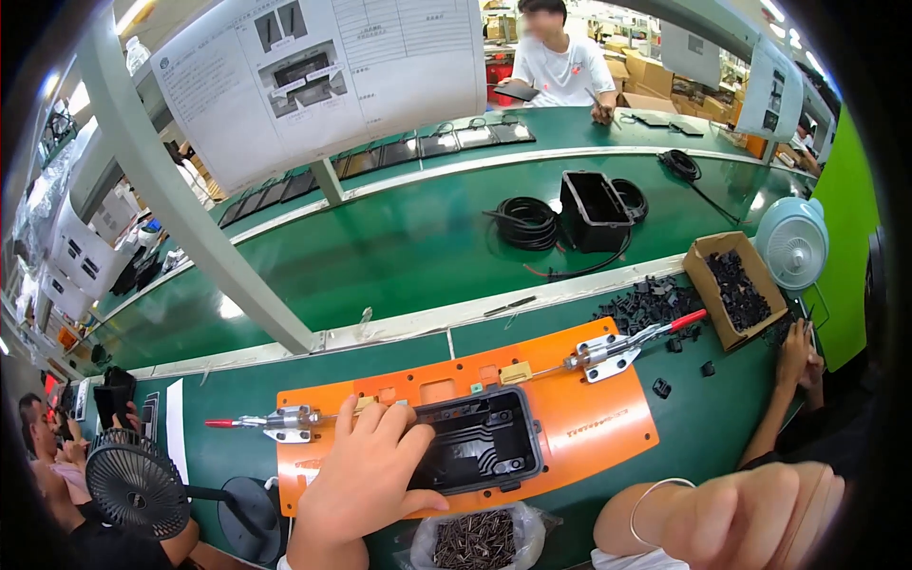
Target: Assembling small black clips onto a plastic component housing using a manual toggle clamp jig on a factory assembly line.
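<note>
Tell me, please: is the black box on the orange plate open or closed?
Open: the black box has no lid on it, and its ribbed inside shows.

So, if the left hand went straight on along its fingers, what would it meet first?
The left hand would probably meet the nearer tan block first; depth is unclear, and they may already touch.

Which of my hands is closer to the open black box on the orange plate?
Left. Your left hand is right at the open black box, overlapping its left end; your right hand is well off to its right, apart from it.
</note>
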{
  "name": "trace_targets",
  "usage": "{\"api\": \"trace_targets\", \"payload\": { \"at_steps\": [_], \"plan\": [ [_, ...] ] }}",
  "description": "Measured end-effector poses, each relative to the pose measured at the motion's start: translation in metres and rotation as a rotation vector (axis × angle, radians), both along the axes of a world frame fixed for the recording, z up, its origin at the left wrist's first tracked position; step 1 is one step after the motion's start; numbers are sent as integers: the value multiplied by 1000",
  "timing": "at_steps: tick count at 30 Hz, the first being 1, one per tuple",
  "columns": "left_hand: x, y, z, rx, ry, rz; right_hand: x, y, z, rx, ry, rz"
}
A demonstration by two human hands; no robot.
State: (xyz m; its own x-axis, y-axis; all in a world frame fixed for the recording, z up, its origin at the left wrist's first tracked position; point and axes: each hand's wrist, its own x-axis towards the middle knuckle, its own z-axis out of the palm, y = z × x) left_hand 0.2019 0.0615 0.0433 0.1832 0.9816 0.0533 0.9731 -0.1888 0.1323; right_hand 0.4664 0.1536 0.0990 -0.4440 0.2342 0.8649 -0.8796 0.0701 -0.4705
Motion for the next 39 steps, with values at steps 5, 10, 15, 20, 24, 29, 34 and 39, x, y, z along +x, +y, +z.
{"api": "trace_targets", "payload": {
  "at_steps": [5, 10, 15, 20, 24, 29, 34, 39],
  "plan": [
    [0, 0, -1, -16, 9, -8, -19, 0, -12, 73, -70, -640],
    [-2, -10, -1, 43, 18, 43, -59, -15, -6, 402, -513, -880],
    [8, -2, -8, 116, 3, -25, -54, -16, -16, 886, -728, -712],
    [11, -1, -6, 81, -10, 7, -57, -18, -31, 991, -730, -723],
    [12, -1, -9, 94, 39, 27, -60, -22, -33, 998, -738, -750],
    [10, -2, -8, 106, 32, 34, -67, -27, -37, 1026, -813, -716],
    [17, -1, -7, 110, 26, 54, -67, -17, -13, 1283, -1009, -669],
    [18, -4, -6, 109, 2, 39, -63, -10, -29, 996, -971, -783]
  ]
}}
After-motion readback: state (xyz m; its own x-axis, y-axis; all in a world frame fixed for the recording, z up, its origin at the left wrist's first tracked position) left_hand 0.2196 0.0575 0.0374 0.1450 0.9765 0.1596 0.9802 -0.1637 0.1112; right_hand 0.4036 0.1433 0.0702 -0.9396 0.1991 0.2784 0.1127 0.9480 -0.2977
